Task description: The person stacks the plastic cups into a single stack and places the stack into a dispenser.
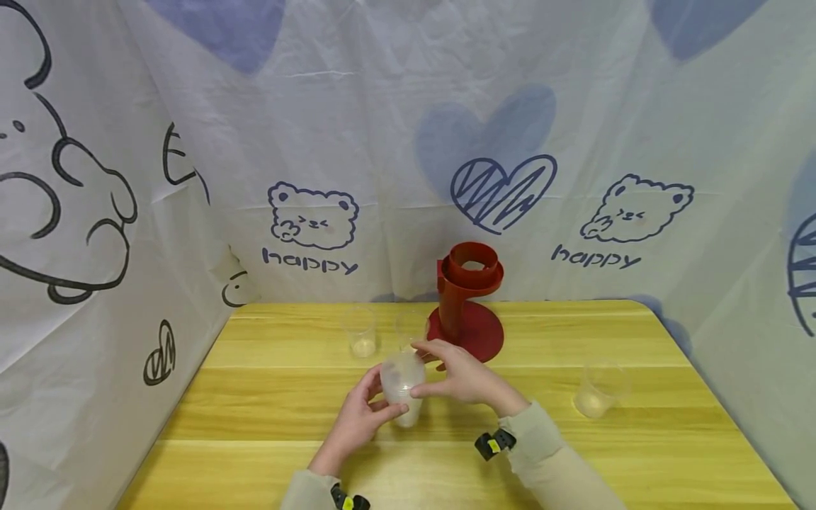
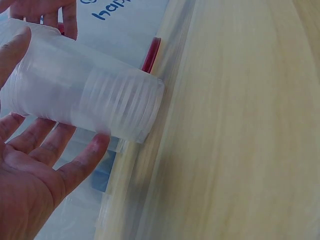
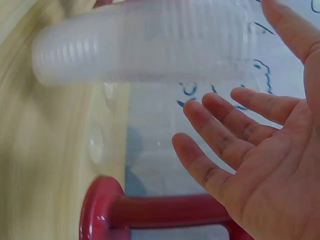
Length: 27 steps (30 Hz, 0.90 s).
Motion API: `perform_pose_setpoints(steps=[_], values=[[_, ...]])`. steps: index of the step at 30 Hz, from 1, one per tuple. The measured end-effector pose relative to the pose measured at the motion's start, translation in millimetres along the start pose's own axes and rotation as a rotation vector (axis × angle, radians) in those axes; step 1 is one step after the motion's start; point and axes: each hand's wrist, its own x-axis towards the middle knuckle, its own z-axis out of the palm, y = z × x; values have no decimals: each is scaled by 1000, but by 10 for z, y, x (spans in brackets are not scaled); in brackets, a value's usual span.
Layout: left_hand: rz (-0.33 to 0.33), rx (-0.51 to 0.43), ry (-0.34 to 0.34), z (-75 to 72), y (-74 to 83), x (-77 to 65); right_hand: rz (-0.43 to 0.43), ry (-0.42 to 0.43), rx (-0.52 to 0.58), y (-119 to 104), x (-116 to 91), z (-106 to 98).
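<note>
A stack of nested clear plastic cups (image 1: 408, 386) stands near the middle of the table, its ribbed rims showing at one end in the left wrist view. My left hand (image 1: 362, 418) holds the stack from the left, thumb on one side and fingers on the other. On the right, my right hand (image 1: 465, 377) is beside the upper part of the stack, thumb close to it. In the right wrist view, the fingers (image 3: 220, 135) of that hand are spread and apart from the cups; whether the thumb touches them I cannot tell.
Behind the hands stands a red stand (image 1: 451, 312) with a ring-shaped holder on top and a round base. Single clear cups sit at the back left (image 1: 362, 340), just behind the stack (image 1: 411, 327), and on the right (image 1: 596, 397). Printed cloth hangs behind the wooden table (image 1: 268, 397).
</note>
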Motion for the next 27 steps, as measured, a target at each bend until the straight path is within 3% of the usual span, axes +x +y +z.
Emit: perform_pose_setpoints(steps=[4, 12, 21, 27], values=[[-12, 3, 11, 2, -91, 25, 8, 90, -9, 41, -140, -82], [-22, -17, 23, 3, -88, 13, 73, 278, -85, 132, -493, -280], [-21, -25, 18, 11, -84, 11, 191, 413, -223, 270, -934, -582], [-38, -4, 25, 14, -58, 15, 226, 474, -277, 326, -1184, -816]])
